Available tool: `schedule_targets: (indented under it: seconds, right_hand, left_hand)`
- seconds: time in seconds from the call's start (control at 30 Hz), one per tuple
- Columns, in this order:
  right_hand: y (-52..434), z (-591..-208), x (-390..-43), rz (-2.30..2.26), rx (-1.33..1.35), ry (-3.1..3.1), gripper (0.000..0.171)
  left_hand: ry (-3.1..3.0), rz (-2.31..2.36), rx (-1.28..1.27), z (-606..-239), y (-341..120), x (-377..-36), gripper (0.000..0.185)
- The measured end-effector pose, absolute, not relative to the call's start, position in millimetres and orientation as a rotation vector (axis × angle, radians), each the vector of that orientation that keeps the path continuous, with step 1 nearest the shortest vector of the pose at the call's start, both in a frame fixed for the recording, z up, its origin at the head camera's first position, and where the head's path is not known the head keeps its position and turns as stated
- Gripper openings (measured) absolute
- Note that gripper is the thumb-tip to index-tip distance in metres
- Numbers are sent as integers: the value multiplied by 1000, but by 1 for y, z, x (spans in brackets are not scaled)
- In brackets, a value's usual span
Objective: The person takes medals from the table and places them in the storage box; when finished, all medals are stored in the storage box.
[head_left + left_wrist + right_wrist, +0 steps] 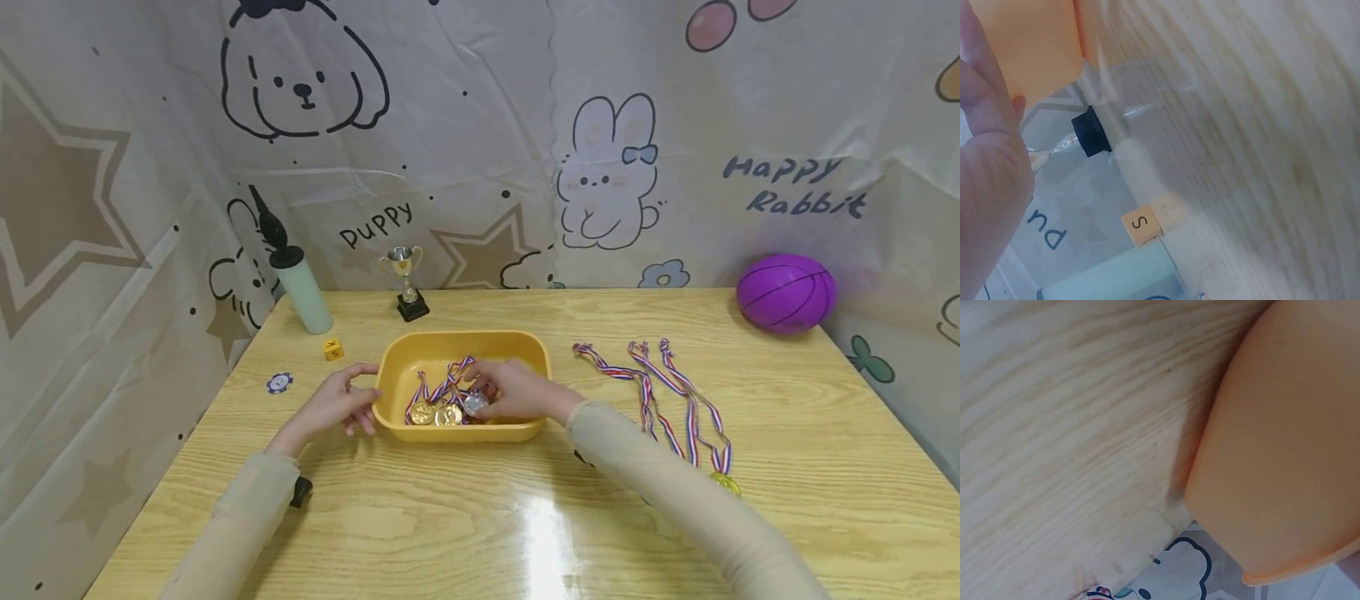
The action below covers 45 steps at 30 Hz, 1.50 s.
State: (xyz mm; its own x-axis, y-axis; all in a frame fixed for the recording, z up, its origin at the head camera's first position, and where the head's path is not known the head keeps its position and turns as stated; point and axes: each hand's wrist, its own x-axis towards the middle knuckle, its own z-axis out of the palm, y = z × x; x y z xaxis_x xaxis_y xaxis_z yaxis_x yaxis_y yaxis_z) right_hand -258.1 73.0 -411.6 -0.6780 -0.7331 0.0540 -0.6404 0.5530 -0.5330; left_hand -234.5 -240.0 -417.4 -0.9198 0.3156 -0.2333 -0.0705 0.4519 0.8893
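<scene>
A yellow plastic tray (462, 340) stands mid-table; its outer wall fills the wrist views (1029, 44) (1285, 444). Inside lie two gold medals (422, 412) (448, 415) and a silver medal (476, 403) on striped ribbons (450, 377). My right hand (510, 390) reaches into the tray from the right, and its curled fingers pinch the silver medal. At the tray's left end is my left hand (345, 402), its fingers (988, 156) resting against the outer wall, thumb near the rim.
Three ribboned medals (675, 400) lie spread on the table right of the tray. At the back right sits a purple ball (785, 293). A small trophy (406, 283), a pale green bottle (300, 283), a yellow lettered die (333, 348) (1142, 226) and a chip (279, 382) are at the left.
</scene>
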Motion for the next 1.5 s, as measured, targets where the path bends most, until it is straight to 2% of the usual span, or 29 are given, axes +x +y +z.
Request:
schedule_targets:
  seconds: [0.37,1.0,1.2,1.5]
  right_hand:
    - [73,-415,-258,-723,-1138,2581,48]
    - [83,-406,-257,-763,-1126,2542,56]
    - [100,-390,-253,-928,-1086,2511,52]
    - [155,-369,-239,-1285,-876,2472,66]
  left_hand:
    - [2345,1458,220,-418,-239,-234,57]
    - [2343,1449,223,-418,-238,-235,57]
    - [2350,1449,218,-417,-239,-235,58]
    - [2360,1441,205,-415,-240,-234,59]
